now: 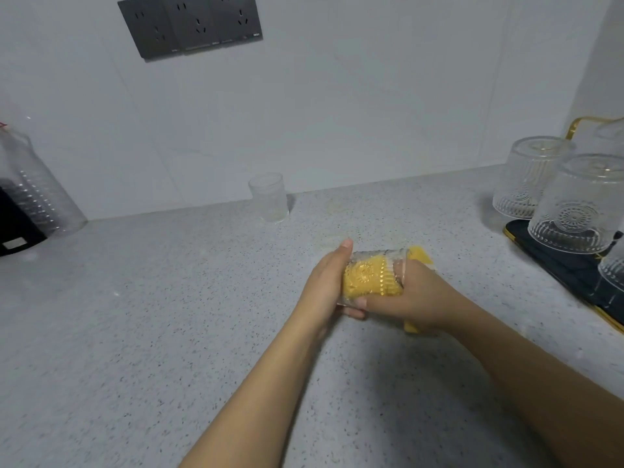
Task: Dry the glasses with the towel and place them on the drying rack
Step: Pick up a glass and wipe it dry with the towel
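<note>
Two bare forearms coming in from 5–6 o'clock, meeting just right of ctr over speckled grey countertop (141, 332).

Left hand (326, 285) cupped around base end of patterned glass (371, 265), thumb up on top at approx 12 o'clock of the glass, fingertips showing underneath. Glass held on its side, off the counter as far as can be told, mouth twd 3 o'clock.

Right hand (410, 298) curled round the mouth end, gripping yellow towel (369, 282); towel stuffed inside the glass, yellow visible thru the embossed wall, with ends sticking out past the rim at 1 o'clock and below the hand at 5 o'clock. One finger seen thru the glass at the rim; whether more fingers are inside can't be told.

At 3 o'clock, rt edge: drying rack (553, 261), dark mat w/ gold rim and gold handle behind. On it, upside-down embossed glasses: near one (580, 204), one behind (530, 177), plus two more cut off by frame edge.

At 12 o'clock from hands, near the wall: small plain glass (269, 197), upright, well apart from rack.

At 9 o'clock, far left: clear ribbed plastic bottle (37, 194) w/ a black object (17, 224) in front of it.

On wall at 11 o'clock, top: dark grey socket panel (190, 25), three units side by side.
</note>
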`<state>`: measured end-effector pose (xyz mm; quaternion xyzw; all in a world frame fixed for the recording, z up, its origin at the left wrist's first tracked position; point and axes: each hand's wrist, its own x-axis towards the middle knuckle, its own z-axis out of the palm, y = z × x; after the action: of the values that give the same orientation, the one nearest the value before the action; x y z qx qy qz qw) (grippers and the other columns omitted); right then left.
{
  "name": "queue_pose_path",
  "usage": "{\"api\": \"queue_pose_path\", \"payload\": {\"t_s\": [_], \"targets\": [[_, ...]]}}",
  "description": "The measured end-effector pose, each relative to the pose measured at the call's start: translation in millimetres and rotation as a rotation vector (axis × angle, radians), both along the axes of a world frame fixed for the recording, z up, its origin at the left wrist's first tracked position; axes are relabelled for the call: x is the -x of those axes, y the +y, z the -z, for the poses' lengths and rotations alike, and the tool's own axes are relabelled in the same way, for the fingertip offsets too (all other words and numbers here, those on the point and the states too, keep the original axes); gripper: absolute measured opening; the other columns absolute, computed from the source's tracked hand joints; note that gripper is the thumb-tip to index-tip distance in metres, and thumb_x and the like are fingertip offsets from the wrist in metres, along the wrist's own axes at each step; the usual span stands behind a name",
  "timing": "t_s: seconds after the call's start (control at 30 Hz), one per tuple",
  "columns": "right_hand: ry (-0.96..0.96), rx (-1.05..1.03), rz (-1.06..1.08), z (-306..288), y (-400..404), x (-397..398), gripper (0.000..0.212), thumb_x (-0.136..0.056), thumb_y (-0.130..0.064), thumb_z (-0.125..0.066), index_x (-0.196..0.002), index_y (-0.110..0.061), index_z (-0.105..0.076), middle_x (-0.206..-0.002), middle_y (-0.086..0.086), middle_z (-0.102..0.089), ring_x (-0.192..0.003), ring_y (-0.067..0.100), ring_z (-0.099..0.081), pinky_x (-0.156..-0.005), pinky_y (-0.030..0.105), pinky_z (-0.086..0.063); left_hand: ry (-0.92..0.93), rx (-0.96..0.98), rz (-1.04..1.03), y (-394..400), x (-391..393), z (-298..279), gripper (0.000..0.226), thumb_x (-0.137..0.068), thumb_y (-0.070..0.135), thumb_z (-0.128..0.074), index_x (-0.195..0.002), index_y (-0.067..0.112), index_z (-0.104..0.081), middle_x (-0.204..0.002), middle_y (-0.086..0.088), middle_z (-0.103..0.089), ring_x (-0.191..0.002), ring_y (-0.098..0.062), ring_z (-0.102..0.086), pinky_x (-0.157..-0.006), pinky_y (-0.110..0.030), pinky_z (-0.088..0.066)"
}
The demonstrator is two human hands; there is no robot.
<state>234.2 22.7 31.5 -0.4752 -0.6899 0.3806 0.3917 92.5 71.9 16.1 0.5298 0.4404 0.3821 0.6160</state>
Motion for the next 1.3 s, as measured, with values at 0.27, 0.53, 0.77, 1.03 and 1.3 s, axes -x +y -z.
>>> {"api": "queue_pose_path", "payload": {"t_s": [0.27,0.53,0.77,1.03,1.3], "targets": [[0.553,0.347,-0.004,-11.2,2.8,-11.3,0.03,-0.066,-0.022,-0.07,-0.092,-0.009,-0.069,-0.082,0.011,-0.071,-0.073,0.024,-0.068,-0.065,0.031,-0.054,-0.019,-0.765,-0.127,-2.6,-3.1,9.2,0.025,-0.087,0.044,-0.05,-0.101,0.025,-0.059,-0.093,0.012,-0.061,-0.085,-0.001,-0.058,-0.073,-0.017,-0.046],[-0.033,0.03,0.037,-11.0,-7.3,5.4,0.024,-0.078,-0.007,-0.07,-0.06,-0.02,-0.06,-0.046,-0.011,-0.059,-0.043,0.002,-0.053,-0.045,0.015,-0.041,0.032,0.038,-0.028,-5.0,1.1,-10.1,0.05,-0.099,0.048,-0.042,-0.088,0.006,-0.066,-0.058,-0.006,-0.065,-0.047,-0.02,-0.061,-0.045,-0.03,-0.051],[0.643,0.389,-0.031,-14.4,3.5,-13.4,0.031,-0.065,-0.018,-0.069,-0.093,-0.006,-0.067,-0.077,0.01,-0.071,-0.067,0.021,-0.069,-0.055,0.024,-0.053,-0.022,-0.718,-0.101,-4.0,-3.9,6.9,0.03,-0.088,0.048,-0.049,-0.106,0.026,-0.059,-0.096,0.019,-0.061,-0.087,-0.002,-0.06,-0.073,-0.019,-0.048],[-0.039,0.01,-0.067,-2.4,-4.7,2.4,0.027,-0.069,-0.032,-0.077,-0.093,-0.03,-0.066,-0.082,-0.007,-0.072,-0.078,0.012,-0.069,-0.068,0.034,-0.056,-0.019,0.077,-0.089,-6.1,-0.6,-7.7,0.034,-0.094,0.043,-0.051,-0.08,0.014,-0.062,-0.069,-0.008,-0.063,-0.066,-0.024,-0.062,-0.063,-0.034,-0.047],[0.662,0.37,-0.105,-19.0,1.4,-15.8,0.024,-0.067,-0.016,-0.063,-0.087,-0.004,-0.064,-0.069,0.008,-0.07,-0.062,0.019,-0.067,-0.052,0.024,-0.052,0.084,-0.602,-0.014,-11.8,-1.4,-0.9,0.041,-0.086,0.057,-0.047,-0.12,0.035,-0.054,-0.112,0.012,-0.06,-0.092,-0.01,-0.066,-0.077,-0.032,-0.056]]}}
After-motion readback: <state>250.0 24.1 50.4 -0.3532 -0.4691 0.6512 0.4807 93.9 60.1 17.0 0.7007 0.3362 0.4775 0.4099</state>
